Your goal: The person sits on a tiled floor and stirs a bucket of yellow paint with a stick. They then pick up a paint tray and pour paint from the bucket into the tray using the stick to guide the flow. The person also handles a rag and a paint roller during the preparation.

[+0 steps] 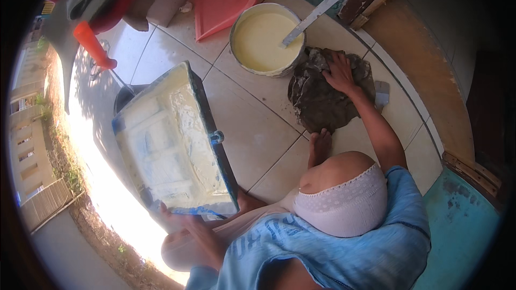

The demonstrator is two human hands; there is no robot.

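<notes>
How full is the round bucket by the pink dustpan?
Nearly full: pale yellow paint reaches close to the rim of the bucket, and a stir stick leans in it.

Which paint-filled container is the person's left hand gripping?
The rectangular blue paint tray, held tilted by the left hand; the round bucket stands apart on the floor.

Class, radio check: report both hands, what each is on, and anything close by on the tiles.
Left hand grips the near edge of the blue paint tray. Right hand pressed on the dark rag. Paint bucket with stir stick beside rag.
</notes>
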